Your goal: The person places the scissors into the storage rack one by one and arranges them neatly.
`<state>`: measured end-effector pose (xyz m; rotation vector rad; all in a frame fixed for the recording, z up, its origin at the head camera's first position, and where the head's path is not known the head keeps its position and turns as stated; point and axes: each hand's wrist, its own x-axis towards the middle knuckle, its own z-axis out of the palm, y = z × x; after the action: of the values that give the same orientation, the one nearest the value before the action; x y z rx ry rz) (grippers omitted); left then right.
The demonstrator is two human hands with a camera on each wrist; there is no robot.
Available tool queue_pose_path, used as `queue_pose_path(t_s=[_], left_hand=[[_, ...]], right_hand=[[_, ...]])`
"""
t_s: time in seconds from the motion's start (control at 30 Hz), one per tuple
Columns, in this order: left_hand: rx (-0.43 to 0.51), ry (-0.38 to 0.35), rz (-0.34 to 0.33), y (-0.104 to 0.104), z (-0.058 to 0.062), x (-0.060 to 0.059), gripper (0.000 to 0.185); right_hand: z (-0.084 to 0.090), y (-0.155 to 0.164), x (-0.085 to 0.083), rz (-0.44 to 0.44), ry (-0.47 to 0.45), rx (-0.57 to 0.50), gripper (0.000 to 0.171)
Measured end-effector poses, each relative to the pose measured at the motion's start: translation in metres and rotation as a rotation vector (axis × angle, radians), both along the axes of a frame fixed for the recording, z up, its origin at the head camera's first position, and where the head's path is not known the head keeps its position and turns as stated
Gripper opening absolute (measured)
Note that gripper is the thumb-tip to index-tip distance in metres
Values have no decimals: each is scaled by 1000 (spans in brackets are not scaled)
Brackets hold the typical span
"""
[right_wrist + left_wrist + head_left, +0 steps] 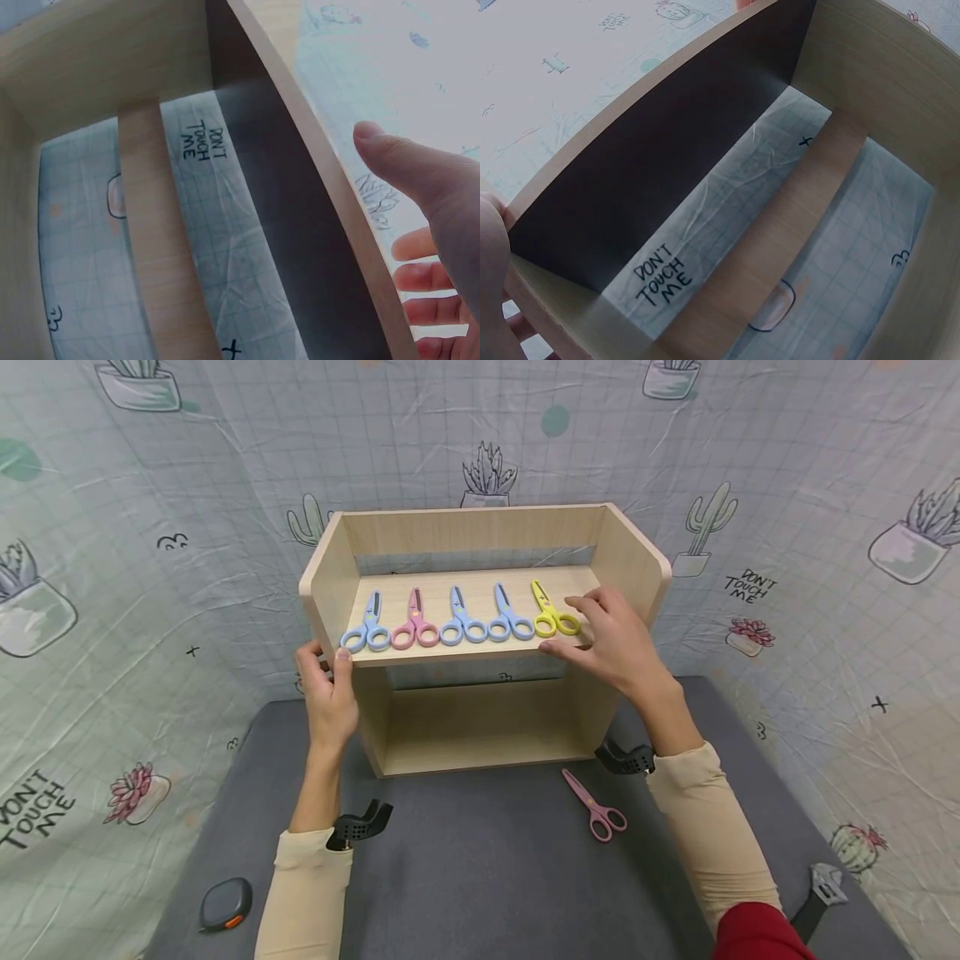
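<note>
on either side of the wooden shelf unit (480,539) the two hands rest at the front edge of its upper board. the left hand (327,693) grips the left corner, thumb on top beside the leftmost blue scissors (367,629), fingers curled round the side panel. the right hand (613,639) lies relaxed over the right end of the board, fingers spread and nearly straight, fingertips just beside the yellow scissors (552,613), thumb at the board's edge. both forearms wear cream sleeves and black wrist mounts.

the shelf unit stands on a grey desk (480,877), backed by pale gridded cloth (150,568) printed with cacti. a loose pink scissors (596,806) lies on the desk near the right forearm, a dark tape measure (225,903) at the lower left.

five small scissors lie in a row on the board, handles forward: blue, pink, blue, blue, yellow.
</note>
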<state>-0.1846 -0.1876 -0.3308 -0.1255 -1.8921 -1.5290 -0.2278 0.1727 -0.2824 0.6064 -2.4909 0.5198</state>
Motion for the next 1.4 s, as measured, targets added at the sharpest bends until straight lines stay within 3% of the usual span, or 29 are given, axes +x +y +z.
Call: queue_pose_path(t_s=[0.23,0.5,0.77,1.4], left_hand=[[1,-1,-1,0,0,0,41],[-1,1,-3,0,0,1,41],[-6,-15,-5,0,0,1,41],[3,-10,-5,0,0,1,40]], right_hand=[[-11,6,17,82,158,-23,76],[-24,12,38,106,200,-36,81],[-47,19,58,109,186,-40,80],[-118,38,89,121,129,-43,79]])
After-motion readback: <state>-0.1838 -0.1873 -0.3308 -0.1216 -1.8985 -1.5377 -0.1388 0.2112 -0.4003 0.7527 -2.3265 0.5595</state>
